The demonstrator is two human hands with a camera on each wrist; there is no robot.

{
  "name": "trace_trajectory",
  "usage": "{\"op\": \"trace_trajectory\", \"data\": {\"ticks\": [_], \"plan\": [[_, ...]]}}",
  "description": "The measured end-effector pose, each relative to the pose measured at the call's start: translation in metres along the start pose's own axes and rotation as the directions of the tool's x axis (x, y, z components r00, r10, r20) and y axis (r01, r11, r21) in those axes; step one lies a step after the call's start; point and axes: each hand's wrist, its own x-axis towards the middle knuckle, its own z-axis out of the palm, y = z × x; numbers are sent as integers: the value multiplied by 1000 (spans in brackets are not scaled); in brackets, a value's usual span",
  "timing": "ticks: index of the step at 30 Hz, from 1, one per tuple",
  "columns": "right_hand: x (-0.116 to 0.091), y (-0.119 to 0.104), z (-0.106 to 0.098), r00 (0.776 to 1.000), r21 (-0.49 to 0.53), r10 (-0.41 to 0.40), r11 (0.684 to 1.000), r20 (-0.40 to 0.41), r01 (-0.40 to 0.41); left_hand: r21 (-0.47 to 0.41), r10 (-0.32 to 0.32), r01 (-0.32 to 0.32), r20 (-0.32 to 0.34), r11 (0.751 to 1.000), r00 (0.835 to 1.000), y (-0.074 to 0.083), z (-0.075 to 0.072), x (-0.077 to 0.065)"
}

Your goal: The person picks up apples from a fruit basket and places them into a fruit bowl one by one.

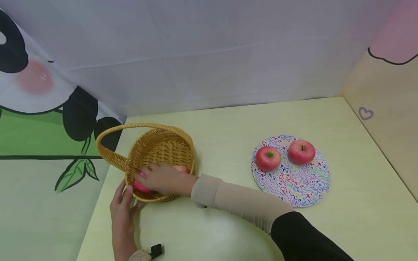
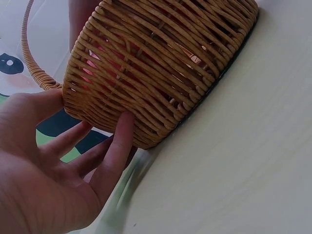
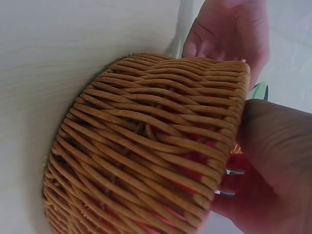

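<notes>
A round wicker basket (image 1: 163,148) with a tall arched handle stands on the left part of the table. My left hand (image 1: 122,208) holds its near-left side, thumb at the rim and fingers against the outer wall, as the left wrist view shows. Inside the basket, my right hand (image 1: 164,178) grips a bright pink fruit (image 1: 141,186), which it mostly covers. Beside that hand, part of a peach-coloured fruit (image 1: 181,169) shows. Through the weave, the right wrist view gives glimpses of pink behind the basket wall (image 3: 131,141).
To the right lies a round, multicoloured patterned mat (image 1: 294,181) bearing a red apple (image 1: 268,158) and another red apple (image 1: 301,152). White cloth (image 1: 228,72) hangs behind the table, and a beige panel (image 1: 388,137) borders its right side.
</notes>
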Motion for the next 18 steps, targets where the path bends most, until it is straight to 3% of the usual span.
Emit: {"op": "trace_trajectory", "data": {"ticks": [7,13,18], "plan": [[2,-1,6,998,-13,3,1000,-66,-4,8,2,-2,-1,1000,1000,0,1,0],[6,0,11,998,39,9,999,-56,-7,-4,-7,7,5,1000,1000,-2,0,0],[7,4,16,995,68,11,998,-102,-5,-3,6,-6,0,1000,1000,-3,1,0]]}}
